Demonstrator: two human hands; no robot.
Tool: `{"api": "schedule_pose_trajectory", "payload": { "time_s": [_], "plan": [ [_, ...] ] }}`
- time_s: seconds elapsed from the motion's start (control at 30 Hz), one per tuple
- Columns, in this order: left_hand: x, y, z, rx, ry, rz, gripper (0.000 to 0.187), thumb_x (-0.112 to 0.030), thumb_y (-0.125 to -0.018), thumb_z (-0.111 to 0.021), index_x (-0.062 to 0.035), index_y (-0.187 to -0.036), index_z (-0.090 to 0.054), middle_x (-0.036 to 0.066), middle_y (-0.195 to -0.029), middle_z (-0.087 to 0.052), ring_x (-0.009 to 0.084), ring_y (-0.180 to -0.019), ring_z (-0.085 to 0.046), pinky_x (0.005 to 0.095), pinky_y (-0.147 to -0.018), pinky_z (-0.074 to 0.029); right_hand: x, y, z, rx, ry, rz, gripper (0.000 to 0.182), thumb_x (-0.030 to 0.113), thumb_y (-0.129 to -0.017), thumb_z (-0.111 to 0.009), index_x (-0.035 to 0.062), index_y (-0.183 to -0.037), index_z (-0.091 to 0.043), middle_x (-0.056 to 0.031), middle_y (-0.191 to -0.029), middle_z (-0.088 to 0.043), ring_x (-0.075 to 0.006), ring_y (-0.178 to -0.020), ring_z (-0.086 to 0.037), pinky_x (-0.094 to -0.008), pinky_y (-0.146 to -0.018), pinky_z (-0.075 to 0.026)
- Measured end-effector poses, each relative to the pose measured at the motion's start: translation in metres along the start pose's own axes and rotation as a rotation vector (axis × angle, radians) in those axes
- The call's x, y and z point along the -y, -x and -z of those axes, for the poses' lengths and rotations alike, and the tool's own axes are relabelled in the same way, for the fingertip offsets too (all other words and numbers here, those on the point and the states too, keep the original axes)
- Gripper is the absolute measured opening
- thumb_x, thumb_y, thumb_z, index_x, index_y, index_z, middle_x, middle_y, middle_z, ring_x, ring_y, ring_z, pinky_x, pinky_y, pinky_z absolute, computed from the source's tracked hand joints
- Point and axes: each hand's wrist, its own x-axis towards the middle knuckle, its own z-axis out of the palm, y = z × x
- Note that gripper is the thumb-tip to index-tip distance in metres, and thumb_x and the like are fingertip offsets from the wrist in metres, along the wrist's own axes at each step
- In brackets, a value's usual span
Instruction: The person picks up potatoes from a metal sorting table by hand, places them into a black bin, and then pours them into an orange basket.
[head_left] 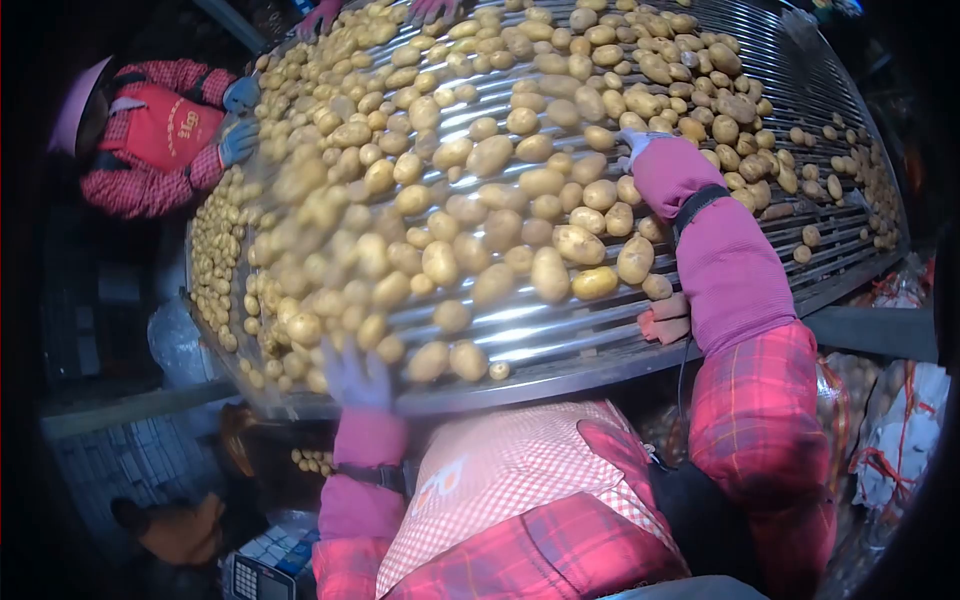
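Potatoes [490,157] of many sizes cover a sloping metal roller table [560,372] in front of me. At its near left edge my left hand [357,378], in a pale bluish glove, is open with fingers spread against the potatoes there. My right arm reaches out across the rollers in a purple sleeve cover. Its gloved right hand [640,145] is among potatoes right of the middle, fingers partly showing and apart, right by a potato [599,138]. Part of that hand is hidden by the sleeve. Potatoes on the left are smeared by motion.
A co-worker in a red apron [178,125] stands at the left edge, gloved hands [240,118] at the potatoes. Another person's pink gloves [432,10] show at the far edge. A pink cloth-like piece [666,320] lies on the near edge. A keypad device [262,578] is below left.
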Motion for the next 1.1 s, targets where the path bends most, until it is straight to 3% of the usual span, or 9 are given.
{"api": "schedule_pose_trajectory", "payload": {
  "time_s": [0.13,0.2,0.63,0.7,0.77,0.83,0.97,1.03,1.1],
  "plan": [
    [0.0,-0.003,-0.004,0.004,-0.034,0.037,0.047,-0.029,-0.076,-0.06,-0.0024,-0.115,-0.055,0.026,-0.131,-0.039,0.0432,-0.115,-0.042,0.0473,-0.094,-0.037,-0.035,-0.042,-0.065,-0.202,0.273,-0.019,0.039,0.036,-0.08,-0.054,0.0197,-0.115,-0.053,-0.0133,-0.106,-0.061,-0.0314,-0.096,-0.059,-0.0454,-0.083,-0.045],
    [0.001,-0.001,-0.002,0.015,-0.066,0.029,0.047,-0.028,-0.075,-0.062,-0.0054,-0.116,-0.055,0.023,-0.131,-0.04,0.0406,-0.115,-0.043,0.0451,-0.095,-0.037,0.017,-0.013,0.005,0.18,0.125,-0.01,0.04,0.036,-0.082,-0.051,0.0199,-0.118,-0.05,-0.0129,-0.11,-0.06,-0.0297,-0.1,-0.058,-0.0451,-0.083,-0.045],
    [-0.054,-0.026,0.017,0.039,0.347,-0.238,0.036,-0.015,-0.083,-0.056,-0.0074,-0.118,-0.053,0.018,-0.116,-0.053,0.0326,-0.101,-0.055,0.0394,-0.088,-0.043,0.061,0.045,0.023,0.19,0.113,0.235,0.037,0.033,-0.078,-0.057,0.0133,-0.109,-0.054,-0.0134,-0.099,-0.062,-0.0311,-0.095,-0.059,-0.0415,-0.082,-0.042],
    [-0.078,-0.033,0.028,0.362,1.283,0.496,0.034,-0.018,-0.089,-0.051,-0.0081,-0.122,-0.05,0.016,-0.117,-0.053,0.0287,-0.098,-0.058,0.0333,-0.083,-0.047,0.082,0.056,0.026,0.257,-0.714,0.109,0.043,0.038,-0.077,-0.06,0.0117,-0.111,-0.055,-0.0151,-0.096,-0.062,-0.0281,-0.088,-0.061,-0.0386,-0.075,-0.046],
    [-0.079,-0.039,0.016,0.391,1.564,0.454,0.036,-0.024,-0.094,-0.044,-0.0093,-0.126,-0.045,0.015,-0.118,-0.053,0.0265,-0.097,-0.058,0.0308,-0.081,-0.05,0.124,0.063,0.018,0.265,-0.567,0.27,0.046,0.039,-0.079,-0.061,0.0097,-0.114,-0.055,-0.0144,-0.095,-0.061,-0.0232,-0.085,-0.059,-0.0339,-0.072,-0.047],
    [-0.094,-0.044,0.013,0.569,2.088,0.93,0.039,-0.029,-0.094,-0.04,-0.0096,-0.129,-0.043,0.015,-0.118,-0.053,0.0276,-0.099,-0.057,0.0325,-0.078,-0.051,0.171,0.072,0.018,0.432,-0.889,0.599,0.048,0.039,-0.08,-0.062,0.0095,-0.116,-0.054,-0.0127,-0.094,-0.062,-0.0205,-0.085,-0.059,-0.0304,-0.075,-0.047],
    [-0.078,-0.029,-0.013,0.573,2.305,0.866,0.041,-0.03,-0.094,-0.039,-0.0095,-0.129,-0.043,0.015,-0.119,-0.052,0.0296,-0.102,-0.056,0.0354,-0.079,-0.051,0.208,0.018,-0.001,0.243,-1.104,0.417,0.039,0.026,-0.083,-0.061,0.008,-0.117,-0.054,-0.0048,-0.091,-0.061,-0.0118,-0.084,-0.055,-0.0257,-0.076,-0.046],
    [-0.065,-0.014,-0.014,0.57,2.35,0.74,0.041,-0.03,-0.094,-0.039,-0.0098,-0.129,-0.043,0.016,-0.122,-0.051,0.0314,-0.108,-0.053,0.0381,-0.082,-0.051,0.215,-0.017,-0.005,0.01,-0.379,0.425,0.043,0.038,-0.08,-0.057,0.0135,-0.116,-0.055,-0.0104,-0.102,-0.061,-0.0277,-0.092,-0.058,-0.0361,-0.081,-0.046],
    [-0.07,-0.013,0.012,0.5,1.952,0.7,0.041,-0.029,-0.094,-0.038,-0.0072,-0.129,-0.043,0.017,-0.124,-0.049,0.0331,-0.112,-0.051,0.0404,-0.086,-0.05,0.23,-0.034,-0.021,-0.011,-0.283,0.453,0.043,0.042,-0.079,-0.055,0.016,-0.114,-0.056,-0.0115,-0.109,-0.059,-0.032,-0.1,-0.055,-0.0412,-0.085,-0.044]
  ]
}}
